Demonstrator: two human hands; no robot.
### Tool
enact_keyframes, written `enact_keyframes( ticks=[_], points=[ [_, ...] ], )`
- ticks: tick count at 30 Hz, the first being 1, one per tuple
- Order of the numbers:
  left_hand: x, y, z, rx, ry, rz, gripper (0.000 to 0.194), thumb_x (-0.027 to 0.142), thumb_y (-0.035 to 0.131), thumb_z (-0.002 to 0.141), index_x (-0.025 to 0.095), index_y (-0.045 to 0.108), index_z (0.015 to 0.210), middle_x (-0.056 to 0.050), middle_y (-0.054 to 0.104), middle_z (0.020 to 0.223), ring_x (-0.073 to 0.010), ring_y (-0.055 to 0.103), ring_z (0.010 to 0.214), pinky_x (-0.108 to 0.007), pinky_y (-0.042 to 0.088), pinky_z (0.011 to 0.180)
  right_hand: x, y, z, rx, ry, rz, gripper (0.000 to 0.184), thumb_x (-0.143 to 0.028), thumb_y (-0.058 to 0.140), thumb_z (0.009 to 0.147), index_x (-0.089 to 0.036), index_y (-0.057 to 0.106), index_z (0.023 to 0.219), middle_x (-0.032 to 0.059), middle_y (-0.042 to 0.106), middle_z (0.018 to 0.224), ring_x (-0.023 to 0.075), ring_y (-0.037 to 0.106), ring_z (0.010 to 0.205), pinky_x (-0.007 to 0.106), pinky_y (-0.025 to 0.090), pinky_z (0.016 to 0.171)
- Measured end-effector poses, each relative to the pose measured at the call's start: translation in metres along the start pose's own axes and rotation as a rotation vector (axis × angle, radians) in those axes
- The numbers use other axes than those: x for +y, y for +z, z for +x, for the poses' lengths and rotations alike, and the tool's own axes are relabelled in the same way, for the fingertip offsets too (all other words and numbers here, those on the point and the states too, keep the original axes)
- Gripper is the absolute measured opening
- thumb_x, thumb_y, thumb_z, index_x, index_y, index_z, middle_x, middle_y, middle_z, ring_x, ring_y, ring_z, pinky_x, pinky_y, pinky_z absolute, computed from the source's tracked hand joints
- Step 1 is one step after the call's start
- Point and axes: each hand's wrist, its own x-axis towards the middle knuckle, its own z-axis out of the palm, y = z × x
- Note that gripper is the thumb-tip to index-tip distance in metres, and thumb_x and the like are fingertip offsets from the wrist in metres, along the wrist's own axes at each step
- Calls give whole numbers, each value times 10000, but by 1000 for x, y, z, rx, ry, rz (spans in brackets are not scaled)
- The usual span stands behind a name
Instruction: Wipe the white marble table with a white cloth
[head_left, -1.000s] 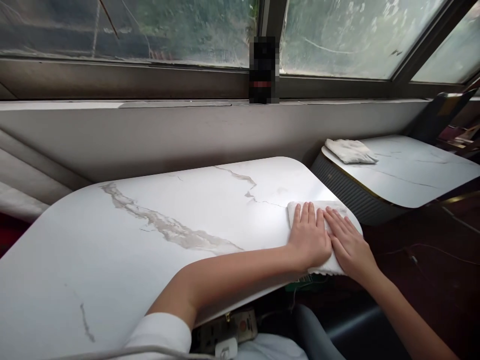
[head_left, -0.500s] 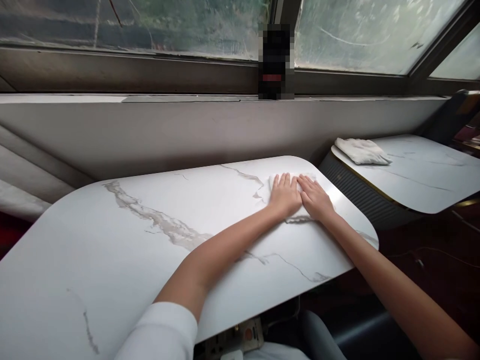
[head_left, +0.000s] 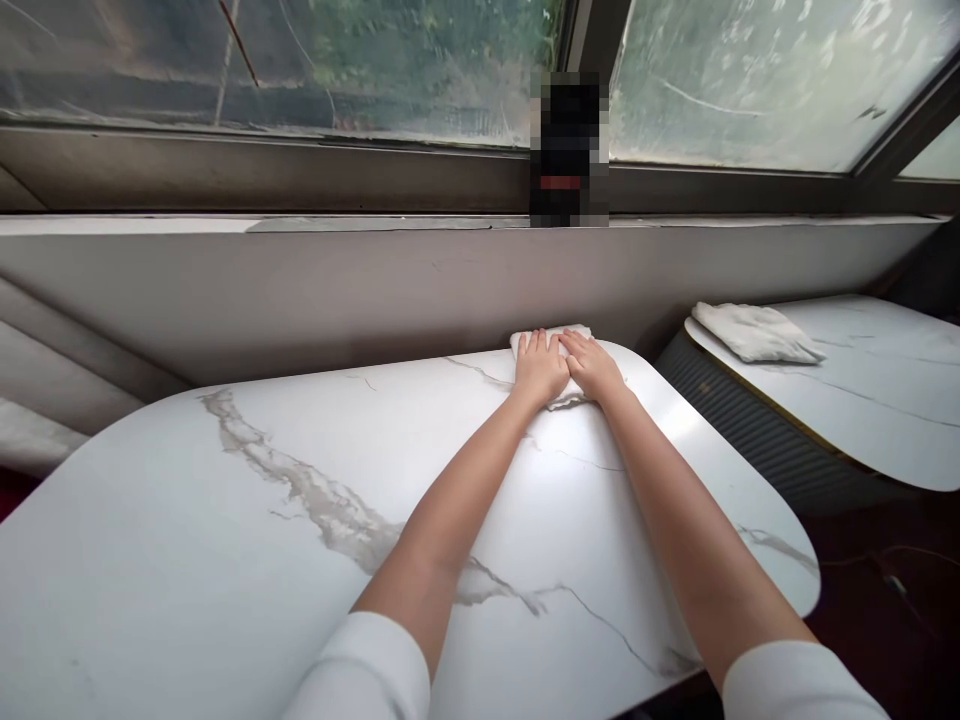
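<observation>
White cloth (head_left: 568,398) | left hand (head_left: 541,368), right hand (head_left: 594,368) flat atop, unclenched | marbled tabletop (head_left: 442,430), far edge | wall (head_left: 337,290), windows (head_left: 420,80)

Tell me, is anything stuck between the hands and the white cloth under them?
Nothing that shows: the left hand and right hand rest right on the white cloth, near the table's far edge. The other cloth lies apart, on the second table.
</observation>
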Motion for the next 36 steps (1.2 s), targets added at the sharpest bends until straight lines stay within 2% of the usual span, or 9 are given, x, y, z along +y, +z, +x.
enact_keyframes(
  ticks=[4,8,12,18,22,25,28,33,36],
  points=[
    [4,-3,-17,0,1,16,491,263,259,945,76,345,1390,-150,302,1468,-221,225,1367,-408,87,1128,-8,-4,-19,31,-5,-6,517,-166,271,865,-101,420,1356,98,380,1443,200,321,1335,397,255,1095],
    [11,-13,-55,-15,74,13,485,264,255,950,83,349,1389,-149,310,1465,-207,229,1366,-403,88,1129,-26,-9,-62,75,45,-34,509,-198,266,880,-113,419,1359,106,388,1436,218,326,1333,422,272,1085],
    [22,-31,-115,-56,196,-3,490,274,260,951,90,325,1402,-138,292,1474,-212,207,1373,-416,80,1131,-49,-18,-132,115,36,-55,534,-218,249,901,-136,309,1425,108,388,1436,242,308,1340,473,278,1077],
    [39,-67,-223,-124,315,-69,512,305,238,958,102,278,1426,-128,239,1494,-229,114,1392,-448,57,1134,-101,-44,-246,147,-60,-72,655,-221,284,904,-192,-22,1482,84,269,1494,265,212,1370,514,296,1074],
    [35,-87,-274,-145,337,-113,522,307,251,963,115,230,1448,-120,162,1511,-252,74,1393,-456,82,1134,-133,-56,-286,155,-110,-55,710,-221,326,869,-190,-28,1484,72,228,1505,291,225,1364,535,333,1053],
    [27,-93,-287,-161,327,-133,540,301,294,953,119,209,1454,-119,121,1514,-258,79,1392,-445,124,1132,-141,-58,-287,140,-159,-44,724,-213,343,855,-176,-13,1485,75,244,1499,293,238,1360,528,354,1043],
    [17,-89,-276,-186,256,-143,535,305,285,952,130,212,1452,-98,133,1517,-232,76,1395,-433,137,1136,-137,-53,-265,97,-225,-36,698,-201,340,861,-127,31,1483,118,278,1485,283,219,1368,509,344,1053],
    [-14,-71,-211,-155,25,-121,487,310,163,981,144,299,1418,-61,245,1499,-174,189,1380,-390,162,1133,-129,-34,-181,17,-251,-11,567,-207,302,880,-74,279,1430,134,315,1469,262,201,1376,484,255,1101],
    [-43,-60,-158,-70,6,-49,472,269,182,973,135,343,1396,-52,313,1474,-162,244,1360,-362,115,1136,-130,-19,-118,0,-201,-19,541,-216,283,885,-39,347,1392,155,344,1450,265,242,1365,466,230,1107]
  ],
)
